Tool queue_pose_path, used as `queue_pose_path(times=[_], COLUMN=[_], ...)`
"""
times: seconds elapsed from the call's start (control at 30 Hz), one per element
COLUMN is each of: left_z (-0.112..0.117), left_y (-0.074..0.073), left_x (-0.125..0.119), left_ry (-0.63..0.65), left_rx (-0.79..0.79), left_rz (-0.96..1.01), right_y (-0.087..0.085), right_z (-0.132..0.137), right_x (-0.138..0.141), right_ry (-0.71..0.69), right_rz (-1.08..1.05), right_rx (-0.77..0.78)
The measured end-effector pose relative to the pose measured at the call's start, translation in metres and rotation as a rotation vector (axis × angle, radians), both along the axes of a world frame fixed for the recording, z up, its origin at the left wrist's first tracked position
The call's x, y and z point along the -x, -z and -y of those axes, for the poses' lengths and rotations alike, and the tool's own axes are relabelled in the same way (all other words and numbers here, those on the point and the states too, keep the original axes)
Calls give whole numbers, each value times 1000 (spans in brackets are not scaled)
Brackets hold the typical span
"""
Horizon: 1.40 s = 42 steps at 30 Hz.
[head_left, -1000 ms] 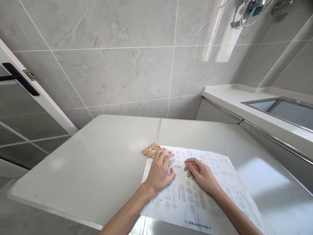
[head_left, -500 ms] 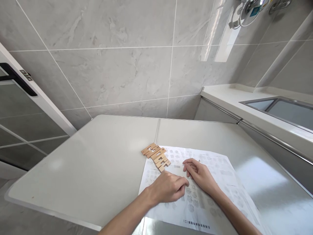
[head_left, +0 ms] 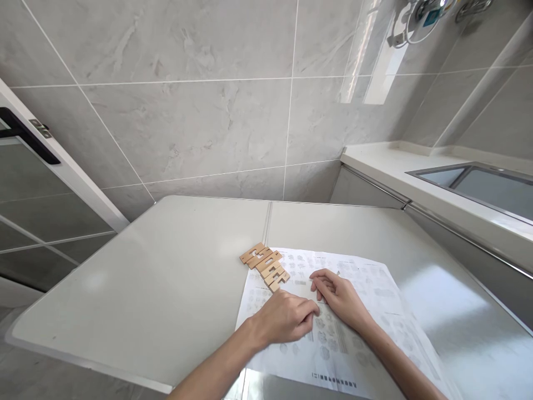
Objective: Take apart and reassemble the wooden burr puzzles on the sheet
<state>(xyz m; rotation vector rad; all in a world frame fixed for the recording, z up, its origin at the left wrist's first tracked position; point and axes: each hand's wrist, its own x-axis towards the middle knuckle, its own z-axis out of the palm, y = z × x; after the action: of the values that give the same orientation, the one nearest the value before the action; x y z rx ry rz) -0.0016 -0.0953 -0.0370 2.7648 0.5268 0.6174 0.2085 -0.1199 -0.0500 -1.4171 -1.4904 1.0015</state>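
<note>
So the left grip (head_left: 287, 321) is no longer sitting on top of the wooden pieces (head_left: 265, 266). A second ago it was covering them; now it's pulled back toward the body and is resting knuckles-up on the instruction sheet (head_left: 366, 311). Since half a second ago hardly anything is moving. That's leaving the pieces uncovered and untouched, lying just beyond the left grip's knuckles, half on the far left corner of the sheet and half on the bare counter (head_left: 166, 278).

The right grip (head_left: 339, 297) is lying on the sheet too, right beside the left one, fingertips almost meeting. Both are looking curled in, fingers bunched together. I honestly can't tell if either is pinching something tiny, since nothing is showing between the fingers.

Counting up:
- One printed sheet, under both grips.
- One row of flat notched wooden pieces lying side by side. I'm seeing maybe six, but they're too small to count for sure.
- Two grips, both on the paper.
- One sink (head_left: 478, 186), well off beyond the right grip.
</note>
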Motion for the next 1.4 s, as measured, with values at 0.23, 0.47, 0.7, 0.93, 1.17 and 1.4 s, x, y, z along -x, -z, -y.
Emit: queue_pose_path(times=[0.23, 0.47, 0.7, 0.93, 1.17, 1.4], left_z=[0, 0, 0, 0, 0, -1], left_y=[0, 0, -1, -1, 0, 0], left_x=[0, 0, 0, 0, 0, 0], left_ry=[-1, 0, -4, -2, 0, -2], left_rx=[7, -1, 22, 27, 33, 28], left_rz=[2, 1, -24, -17, -20, -19], right_y=[-2, -2, -2, -1, -3, -3], right_z=[0, 0, 1, 0, 1, 1], right_x=[0, 1, 0, 0, 1, 1], right_ry=[2, -2, 4, 1, -3, -4], right_rz=[9, 18, 8, 16, 20, 31], right_rx=[22, 15, 1, 14, 9, 20])
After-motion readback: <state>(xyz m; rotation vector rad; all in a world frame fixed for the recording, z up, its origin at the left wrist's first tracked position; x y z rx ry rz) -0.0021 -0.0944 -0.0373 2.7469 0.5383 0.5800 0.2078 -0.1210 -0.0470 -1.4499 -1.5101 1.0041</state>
